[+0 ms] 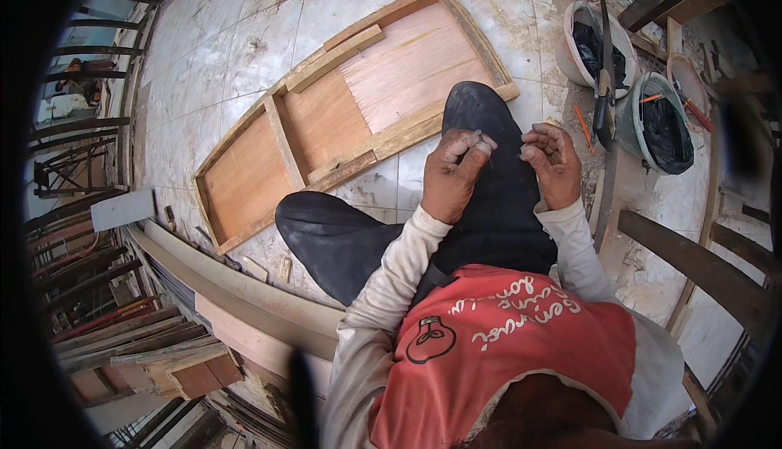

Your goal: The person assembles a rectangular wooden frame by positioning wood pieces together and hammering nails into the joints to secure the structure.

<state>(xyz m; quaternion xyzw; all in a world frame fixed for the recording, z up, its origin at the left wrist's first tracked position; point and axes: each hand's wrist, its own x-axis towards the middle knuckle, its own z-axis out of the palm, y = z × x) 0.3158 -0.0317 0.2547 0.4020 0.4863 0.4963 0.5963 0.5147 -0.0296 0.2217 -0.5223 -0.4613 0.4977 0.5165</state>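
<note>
1. Left hand (453, 179), centre of the frame: thumb and fingertips drawn together over the black-trousered leg (505, 221); whether its grip pinches anything, I cannot tell.
2. Right hand (557, 174), right of centre: fingers curled toward the thumb; its grip's contents cannot be told.
3. Long tapered wooden tray-like frame with plywood base (326, 115): on the pale tiled floor (187, 107), upper middle to left.

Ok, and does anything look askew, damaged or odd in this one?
A few things. The saw appears propped against the pale bucket rather than put away. The tiled floor is stained and littered with scraps. Inside the wooden frame, the pale panel doesn't match the browner surface beside it.
</note>
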